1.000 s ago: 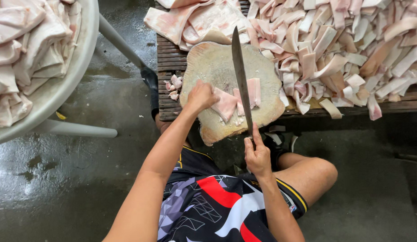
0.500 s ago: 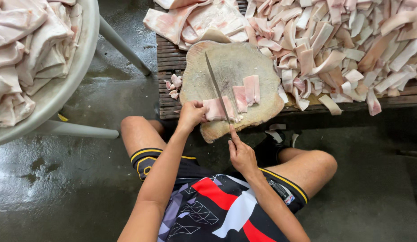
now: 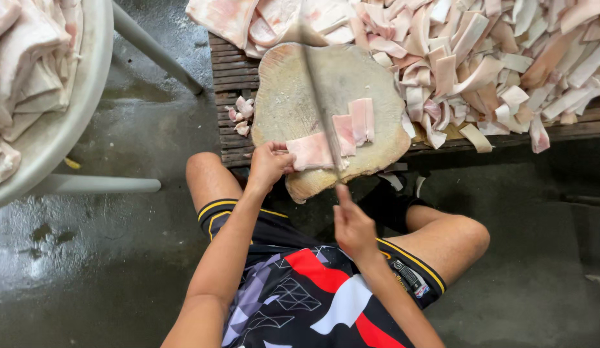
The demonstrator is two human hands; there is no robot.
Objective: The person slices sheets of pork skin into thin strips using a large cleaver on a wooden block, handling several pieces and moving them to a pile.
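Note:
My left hand (image 3: 269, 162) presses down on a flat pink slab of pork skin (image 3: 311, 149) lying on a round wooden chopping block (image 3: 293, 90). My right hand (image 3: 353, 223) grips the handle of a long knife (image 3: 319, 103), whose blade is blurred and runs across the slab just right of my left fingers. Two cut strips (image 3: 355, 122) lie on the block right of the blade.
A large heap of cut pork strips (image 3: 506, 58) covers the slatted wooden bench (image 3: 226, 77) to the right and behind the block. A few scraps (image 3: 241, 115) sit left of the block. A pale basin (image 3: 61, 116) full of skin stands on metal legs at left, over wet concrete floor.
The knife has come down from a raised position onto the slab and shifted left. My left hand has slid left along the slab, and my right hand has dropped lower.

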